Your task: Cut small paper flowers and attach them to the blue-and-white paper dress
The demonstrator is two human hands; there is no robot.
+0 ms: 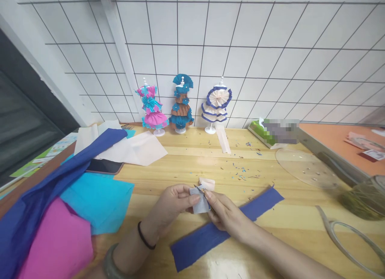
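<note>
My left hand point(176, 202) pinches a small whitish piece of crepe paper point(201, 207) between thumb and fingers. My right hand point(225, 212) grips small scissors point(199, 189), whose thin dark blades lie at the paper's upper part; the handles are mostly hidden by my fingers. Just behind the hands a small cream paper piece point(209, 184) rests on the table. Beneath my right hand and forearm a dark blue crepe paper strip point(197, 247) runs diagonally across the wood.
Three doll stands in paper dresses, pink point(155, 120), teal-brown point(181, 110) and cream-blue point(219, 98), line the wall. Coloured paper sheets point(99, 198) partly cover a phone point(104, 166) at left. Paper scraps point(240, 170), a clear disc point(300, 166) and a tape roll point(365, 200) are rightward.
</note>
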